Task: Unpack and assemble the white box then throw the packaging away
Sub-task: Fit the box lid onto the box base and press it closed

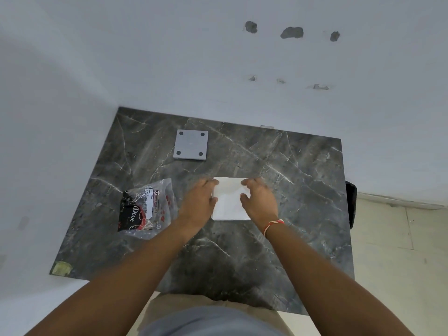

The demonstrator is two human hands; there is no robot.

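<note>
Clear plastic wrapper (147, 209) left of centre, print reads "Dove" and "BIG TISSUES". White box (230, 200) flat mid-table on dark grey marble tabletop (291, 190). Left hand (198, 202) on its left edge, right hand (259, 202) on its right edge, fingers loosely spread, blurred. Grey square plate (191, 144) with four dark dots farther back. White walls, chipped patches (292, 32) upper right; pale tiled floor (400, 251) right.
</note>
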